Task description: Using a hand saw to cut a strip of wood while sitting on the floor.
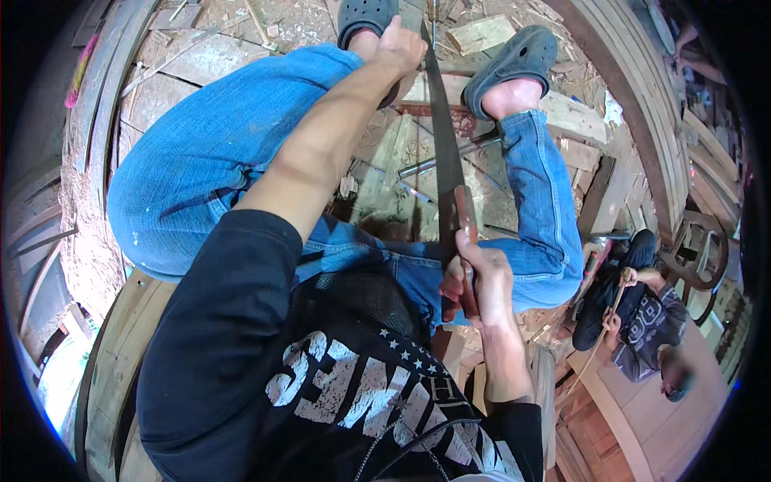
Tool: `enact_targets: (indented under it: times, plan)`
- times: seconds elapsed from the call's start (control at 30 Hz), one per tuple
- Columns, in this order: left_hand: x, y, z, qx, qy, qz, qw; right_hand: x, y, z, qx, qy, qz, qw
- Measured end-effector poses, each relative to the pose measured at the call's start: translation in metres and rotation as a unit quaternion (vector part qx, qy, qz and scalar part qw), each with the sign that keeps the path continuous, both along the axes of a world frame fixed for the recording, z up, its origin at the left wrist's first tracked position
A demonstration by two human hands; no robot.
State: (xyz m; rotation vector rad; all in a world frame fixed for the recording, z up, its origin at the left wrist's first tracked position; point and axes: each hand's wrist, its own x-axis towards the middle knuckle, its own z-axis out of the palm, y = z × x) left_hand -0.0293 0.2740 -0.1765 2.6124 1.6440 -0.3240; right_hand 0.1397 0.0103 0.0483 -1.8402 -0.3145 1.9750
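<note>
Between the jeans-clad legs point(233, 120), a long handsaw point(443, 120) stretches from far centre to near right, its dark blade meeting a brown handle point(465, 210). The right hand point(490, 275) is wrapped around that handle, nearer the body. The left hand point(400, 48) lies beside the blade's far end, fingers partly hidden; I cannot tell what it grips.

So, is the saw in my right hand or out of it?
In it: your right hand is closed around the saw's brown handle, and the dark blade extends forward, beside your left hand.
</note>
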Motion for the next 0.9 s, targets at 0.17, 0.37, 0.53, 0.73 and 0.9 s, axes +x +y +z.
enact_targets:
  times: [0.17, 0.37, 0.53, 0.73, 0.9]
  plan:
    - [0.005, 0.002, 0.005, -0.038, -0.026, 0.004, 0.999, 0.005, 0.003, -0.019, 0.039, 0.0, 0.025, 0.999]
    - [-0.009, -0.002, 0.001, -0.001, -0.002, 0.0, 1.0, 0.0, 0.002, -0.009, 0.002, 0.018, 0.008, 1.0]
    - [0.002, -0.002, 0.005, -0.016, -0.029, -0.003, 0.999, -0.01, 0.005, -0.029, 0.073, -0.032, 0.024, 0.997]
    - [-0.002, 0.005, -0.002, 0.0, -0.014, -0.012, 1.0, 0.006, 0.008, -0.013, 0.044, -0.019, 0.056, 0.997]
    - [0.0, -0.003, -0.003, 0.019, -0.013, -0.022, 1.0, -0.003, 0.006, -0.013, 0.009, 0.014, 0.0, 1.0]
